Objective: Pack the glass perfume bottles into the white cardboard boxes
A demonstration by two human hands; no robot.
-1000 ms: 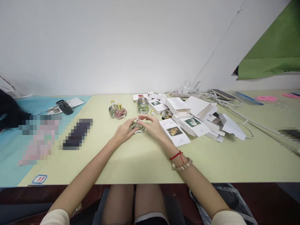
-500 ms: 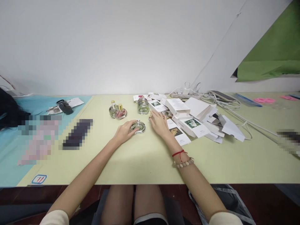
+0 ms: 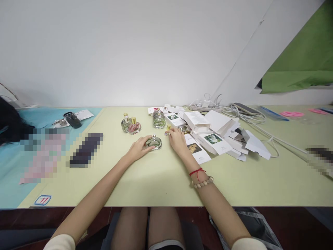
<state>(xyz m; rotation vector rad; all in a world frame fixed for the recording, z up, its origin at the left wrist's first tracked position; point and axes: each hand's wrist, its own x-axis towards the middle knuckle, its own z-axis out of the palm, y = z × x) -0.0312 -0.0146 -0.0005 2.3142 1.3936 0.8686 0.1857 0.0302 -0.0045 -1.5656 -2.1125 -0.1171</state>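
My left hand (image 3: 137, 148) is closed around the left side of a clear glass perfume bottle (image 3: 153, 142) with greenish liquid. The bottle stands on the table with its silver spray neck bare. Just right of it, my right hand (image 3: 177, 140) has its fingertips bent together at a small gold bottle cap (image 3: 168, 128). Part of that cap is hidden by the fingers. Two perfume bottles with gold caps, one greenish (image 3: 126, 122) and one pink (image 3: 134, 126), stand back left. More clear bottles (image 3: 159, 119) are lined up behind my hands.
White printed boxes (image 3: 197, 120) and torn cartons lie piled on the right. Behind them run white cables (image 3: 249, 121) and a power strip. Pink scissors (image 3: 291, 114) lie far right. At left are a dark blurred-out object (image 3: 86, 150) and a black jar (image 3: 72, 119).
My right hand's fingers have curled in from a flatter pose, and the gold cap now shows at their tips. The left hand stays on its bottle.
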